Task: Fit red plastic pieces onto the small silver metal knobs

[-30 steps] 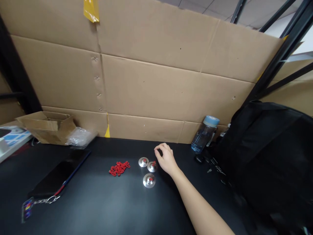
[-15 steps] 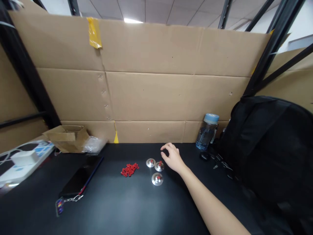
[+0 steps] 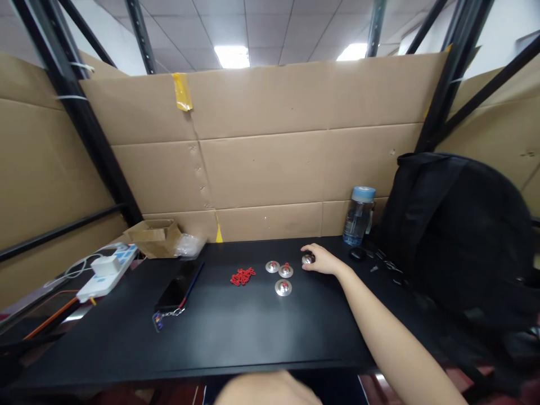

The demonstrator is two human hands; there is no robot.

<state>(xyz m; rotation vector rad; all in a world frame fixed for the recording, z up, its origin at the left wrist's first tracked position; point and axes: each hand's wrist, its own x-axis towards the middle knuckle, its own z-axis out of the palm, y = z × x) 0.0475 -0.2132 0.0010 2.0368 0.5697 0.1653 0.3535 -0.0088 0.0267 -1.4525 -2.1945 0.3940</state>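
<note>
My right hand [image 3: 324, 261] reaches across the black table [image 3: 236, 337], its fingers curled on a small silver disc [image 3: 307, 259] that lies on the tabletop. To its left, three more silver discs with red centres [image 3: 283, 287] sit in a loose cluster, apart from the hand. Further left lies a small red chain [image 3: 242, 276]. A blurred skin-coloured shape [image 3: 265, 392] at the bottom edge may be my left hand; no fingers show.
A black phone with a keychain [image 3: 174, 291] lies left of the chain. A power strip [image 3: 107, 274], a small cardboard box [image 3: 154, 237] and a plastic bag [image 3: 189, 245] sit at the back left. A blue-capped bottle [image 3: 359, 216] and a black backpack [image 3: 455, 225] stand right. Cardboard walls [image 3: 274, 169] enclose the back.
The view has pulled back and risen. My right hand has shifted right, away from the three clustered discs, and a fourth disc now shows at its fingertips.
</note>
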